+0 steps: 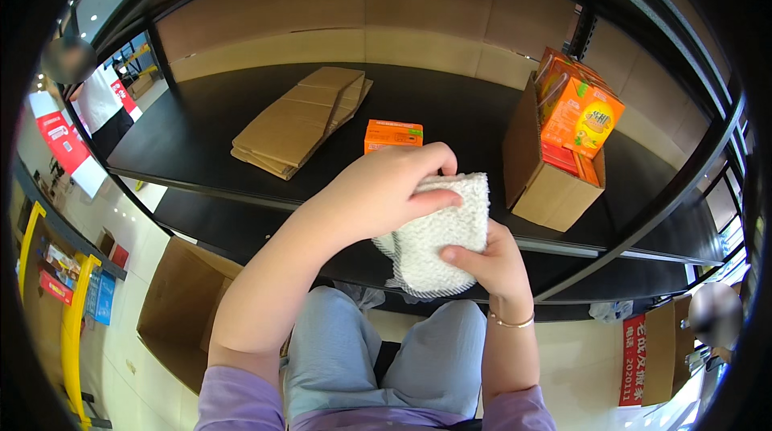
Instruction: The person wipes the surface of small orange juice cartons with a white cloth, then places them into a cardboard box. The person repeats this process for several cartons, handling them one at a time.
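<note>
A folded white terry cloth [443,244] with a dark striped edge is held up in front of the shelf. My left hand [416,184] grips its top edge, thumb across the near face. Lower down, my right hand [491,265] pinches the cloth's right side with the thumb in front. Behind my left hand an orange drink carton [393,134] rests on the black shelf [446,93], its lower part hidden. To the right stands an open cardboard box [555,199] holding several orange drink packs [582,108].
Flattened cardboard [295,123] lies on the shelf, left of the carton. Black metal posts frame the shelf, one crossing at right [657,208]. An open cardboard box [181,304] sits on the floor at lower left. A yellow-framed cart [75,322] and a person [99,99] are farther left.
</note>
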Demonstrator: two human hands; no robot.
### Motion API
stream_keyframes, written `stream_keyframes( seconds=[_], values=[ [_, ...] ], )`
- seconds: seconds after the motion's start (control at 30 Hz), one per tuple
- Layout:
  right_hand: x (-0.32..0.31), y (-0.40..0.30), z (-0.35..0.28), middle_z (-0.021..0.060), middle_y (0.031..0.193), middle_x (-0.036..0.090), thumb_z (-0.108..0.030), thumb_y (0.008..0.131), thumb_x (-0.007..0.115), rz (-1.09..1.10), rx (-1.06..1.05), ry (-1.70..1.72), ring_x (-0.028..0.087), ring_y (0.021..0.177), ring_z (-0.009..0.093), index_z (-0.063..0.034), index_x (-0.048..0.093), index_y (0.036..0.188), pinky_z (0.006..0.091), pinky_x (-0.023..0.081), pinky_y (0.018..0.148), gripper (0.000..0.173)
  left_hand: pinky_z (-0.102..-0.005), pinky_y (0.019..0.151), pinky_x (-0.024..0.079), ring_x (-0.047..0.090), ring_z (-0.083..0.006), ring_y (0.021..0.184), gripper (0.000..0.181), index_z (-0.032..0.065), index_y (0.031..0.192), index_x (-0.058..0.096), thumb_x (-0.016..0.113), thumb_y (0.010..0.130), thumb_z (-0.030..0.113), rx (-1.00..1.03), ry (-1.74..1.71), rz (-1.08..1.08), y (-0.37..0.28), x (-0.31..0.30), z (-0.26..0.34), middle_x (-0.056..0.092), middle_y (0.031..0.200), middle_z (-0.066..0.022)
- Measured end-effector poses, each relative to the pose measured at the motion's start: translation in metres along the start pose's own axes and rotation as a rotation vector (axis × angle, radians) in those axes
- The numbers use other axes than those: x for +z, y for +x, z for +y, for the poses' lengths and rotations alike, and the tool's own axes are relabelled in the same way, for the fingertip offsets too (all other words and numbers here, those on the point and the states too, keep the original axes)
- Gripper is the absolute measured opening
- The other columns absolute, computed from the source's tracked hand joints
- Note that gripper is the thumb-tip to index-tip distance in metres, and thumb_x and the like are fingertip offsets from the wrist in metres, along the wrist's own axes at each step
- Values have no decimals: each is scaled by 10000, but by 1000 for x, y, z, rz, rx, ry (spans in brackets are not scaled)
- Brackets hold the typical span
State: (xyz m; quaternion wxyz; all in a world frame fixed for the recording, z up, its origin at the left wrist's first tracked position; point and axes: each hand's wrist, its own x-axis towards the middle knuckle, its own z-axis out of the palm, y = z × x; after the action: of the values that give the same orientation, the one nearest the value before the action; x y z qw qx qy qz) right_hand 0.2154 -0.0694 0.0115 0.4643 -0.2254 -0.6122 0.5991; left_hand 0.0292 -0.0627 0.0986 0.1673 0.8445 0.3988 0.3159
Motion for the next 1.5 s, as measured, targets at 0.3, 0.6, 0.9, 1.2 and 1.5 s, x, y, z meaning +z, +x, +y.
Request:
stream_keyframes(
  seconds=[0.3, 0.6, 0.9, 1.2, 1.5],
  values=[
    [2, -23, 4, 94, 1137, 532, 15, 724, 657, 35, -87, 134, 495, 1053, 149, 29, 424, 1199, 298, 394, 900, 530, -203, 667, 409, 504, -64, 771, 292, 57, 959, 450, 654, 755, 17, -176, -627, -123, -27, 1, -26, 535, 828, -5],
    [36, -4, -22, 108, 1038, 491, 35, 673, 669, 324, -597, -812, 512, 743, 139, -17, 522, 1108, 223, 429, 603, 463, -223, 765, 416, 507, -74, 876, 228, 36, 940, 523, 634, 751, -24, -49, -811, -74, -33, 13, -25, 534, 926, -4],
    [32, -2, -27, 94, 877, 574, 44, 646, 697, 293, -676, -849, 539, 637, 132, -1, 605, 817, 214, 447, 541, 199, -210, 765, 429, 529, -75, 887, 373, 54, 1119, 482, 538, 778, -86, -124, -1034, 49, -43, 7, -36, 550, 977, -21],
    [32, -2, -29, 95, 838, 601, 3, 653, 670, 176, -642, -942, 549, 791, 217, -34, 572, 789, 309, 403, 694, 172, -201, 741, 425, 504, -80, 876, 434, 56, 1108, 485, 524, 726, -147, -83, -1000, 40, -43, 25, -30, 509, 927, -9],
    [39, 4, -7, 98, 870, 580, 4, 684, 655, 376, -537, -712, 541, 773, 227, -33, 501, 763, 291, 431, 682, 177, -233, 808, 408, 492, -111, 955, 458, 55, 1187, 423, 533, 760, -69, -94, -1150, -76, -50, 34, -25, 508, 1010, -45]
  ],
)
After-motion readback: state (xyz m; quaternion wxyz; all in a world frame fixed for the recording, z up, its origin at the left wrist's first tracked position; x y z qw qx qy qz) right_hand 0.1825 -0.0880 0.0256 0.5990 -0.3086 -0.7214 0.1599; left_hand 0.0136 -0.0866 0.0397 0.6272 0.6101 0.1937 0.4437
